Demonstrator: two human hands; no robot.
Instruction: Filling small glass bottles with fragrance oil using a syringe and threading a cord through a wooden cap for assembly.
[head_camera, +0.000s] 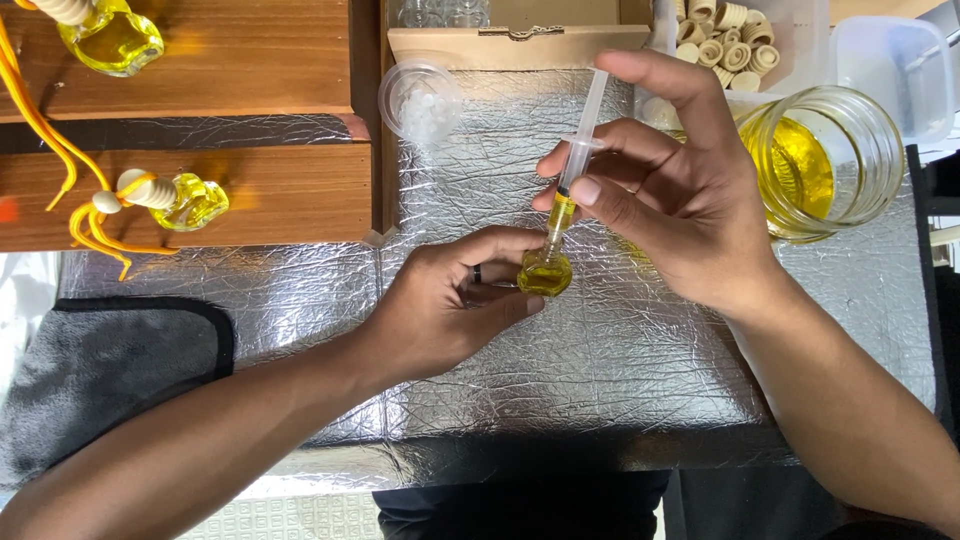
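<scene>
- Pinched between thumb and forefinger of my left hand, the vial stood on the foil mat, near its middle, partly filled with yellow liquid.
- My right hand gripped the syringe barrel between thumb and two fingers, with the forefinger arched over the plunger top; the tip sat in the vial's mouth.
- A jar of the same yellow liquid stood just beside that hand, to its right, with a tub of wooden caps behind it.
- Two filled vials with cords lay on the wooden boards to the left, well apart.
- I judged overfilling the main risk: too hard a press on the plunger could flood the narrow neck onto the foil.
- A tilted syringe could also lever the light vial out of the pinch and tip it.
</scene>
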